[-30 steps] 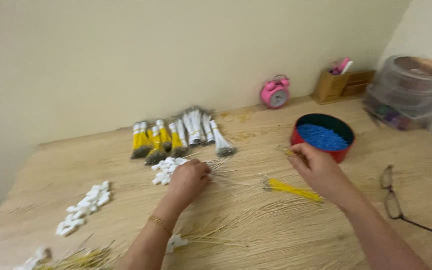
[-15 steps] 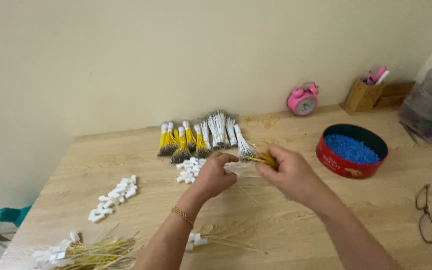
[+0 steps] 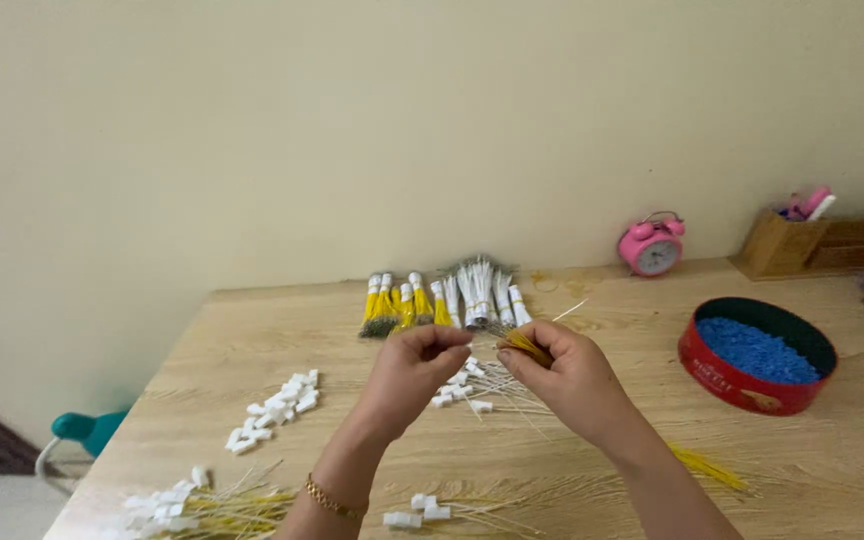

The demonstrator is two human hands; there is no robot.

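One round red tin (image 3: 742,385) sits at the right of the frame, filled with small blue beads (image 3: 757,350). One wooden desk organiser (image 3: 787,245) at upper right holds pink items, beside one pink twin-bell alarm clock (image 3: 652,246). About ten bundles of yellow and white wires (image 3: 442,300) lie fanned at centre. Three loose heaps of small white plastic connectors (image 3: 277,408) lie on the pale wooden table (image 3: 852,450).

At mid-frame the right hand (image 3: 567,380) pinches a thin bunch of yellow wires (image 3: 524,346). The left hand (image 3: 414,372), just beside it, is closed with fingertips pinched; what it grips is too small to tell.
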